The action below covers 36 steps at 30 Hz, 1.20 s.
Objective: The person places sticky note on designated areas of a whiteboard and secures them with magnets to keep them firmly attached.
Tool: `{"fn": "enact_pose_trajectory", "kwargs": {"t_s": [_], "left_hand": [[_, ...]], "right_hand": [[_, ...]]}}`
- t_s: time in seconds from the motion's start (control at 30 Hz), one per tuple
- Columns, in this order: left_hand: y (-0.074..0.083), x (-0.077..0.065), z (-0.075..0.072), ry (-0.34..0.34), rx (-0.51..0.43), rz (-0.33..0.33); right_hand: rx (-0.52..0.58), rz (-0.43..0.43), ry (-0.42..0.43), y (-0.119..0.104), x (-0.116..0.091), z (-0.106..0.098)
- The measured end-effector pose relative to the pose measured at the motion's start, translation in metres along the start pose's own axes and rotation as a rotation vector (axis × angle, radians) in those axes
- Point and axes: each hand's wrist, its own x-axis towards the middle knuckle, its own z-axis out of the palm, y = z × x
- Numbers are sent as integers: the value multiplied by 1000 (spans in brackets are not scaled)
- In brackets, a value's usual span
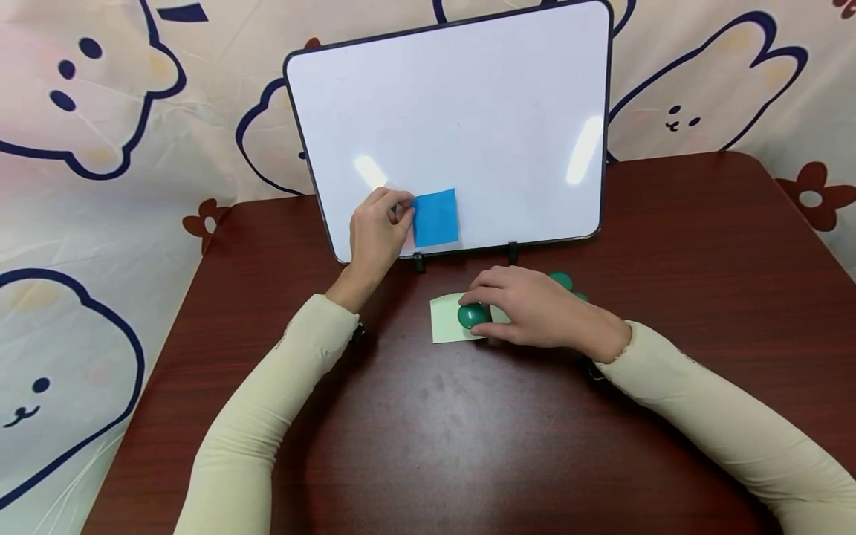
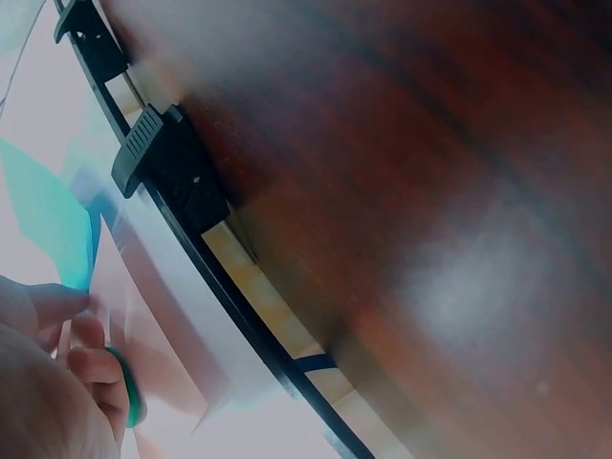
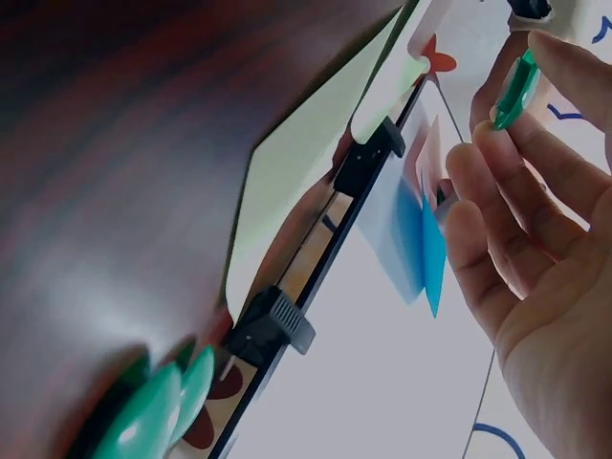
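Observation:
My left hand (image 1: 377,229) pinches the left edge of a blue square paper note (image 1: 438,221) against the lower part of the whiteboard (image 1: 461,111). Behind that note, a pink paper note (image 2: 143,320) shows in the left wrist view, with a green round magnet (image 2: 128,387) beside my fingers. Between its thumb and fingertips my right hand (image 1: 531,306) holds another green round magnet (image 1: 472,316). In the head view this magnet appears over a pale green note (image 1: 446,321) lying on the table, while the right wrist view shows it lifted off the surface.
More green magnets (image 1: 560,281) lie on the table behind my right hand, partly hidden by it. Black clips (image 1: 513,253) support the whiteboard's bottom edge. A dark wood table (image 1: 414,438) spreads out in front, and a cartoon-printed cloth (image 1: 221,59) hangs behind.

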Motion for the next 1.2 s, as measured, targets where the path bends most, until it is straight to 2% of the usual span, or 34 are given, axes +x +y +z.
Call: {"fn": "enact_pose_trajectory", "kwargs": {"t_s": [0.8,1.03,1.2], "left_hand": [[-3,0,1,-7,-10,2],[-4,-2,1,-16,-17,1],[-5,-1,0,-10,-13,15]], "right_hand": [[22,-27,-26,-17,19,7],[70,7,16,-14,26,0],[63,9,61,-10,34,-6]]}}
